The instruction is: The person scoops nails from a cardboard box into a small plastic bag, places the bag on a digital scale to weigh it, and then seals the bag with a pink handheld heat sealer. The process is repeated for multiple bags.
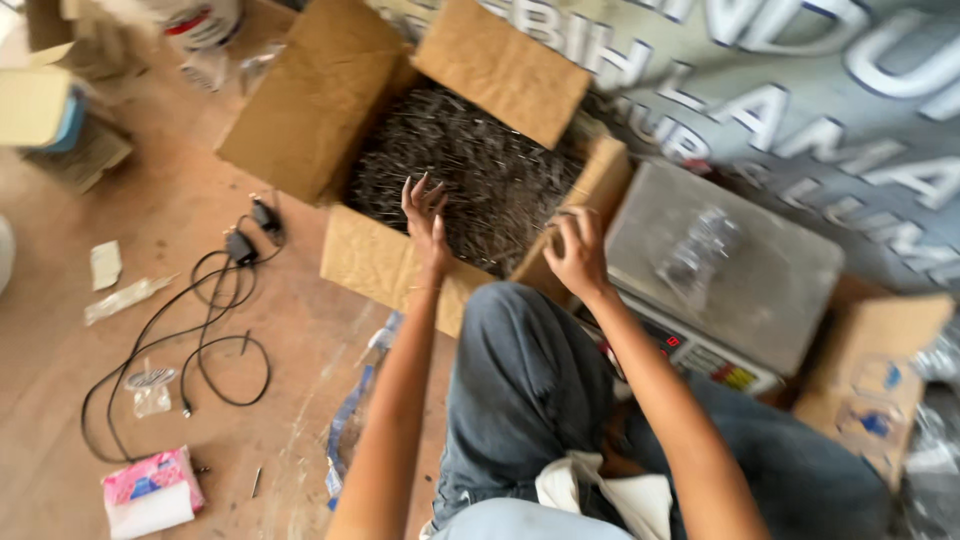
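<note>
Reaching over the near edge of an open cardboard box [330,95], the left hand [426,215] has its fingers spread wide and holds nothing, hovering just above the heap of thin dark nails [470,170] that fills the box. The right hand [577,250] is at the box's right corner with its fingers curled in; the blur keeps me from telling whether it grips any nails. Both forearms stretch out past a bent knee in grey trousers [520,380]. Just beside the box on the right sits a weighing scale [770,300] with a flat metal top, and a crumpled clear plastic bag [700,245] lies on it. A smaller cardboard box [870,380] stands at the far right. On the wooden floor to the left, a black cable [205,330] lies looped, and a pink tissue pack [150,490] rests near the bottom edge.
</note>
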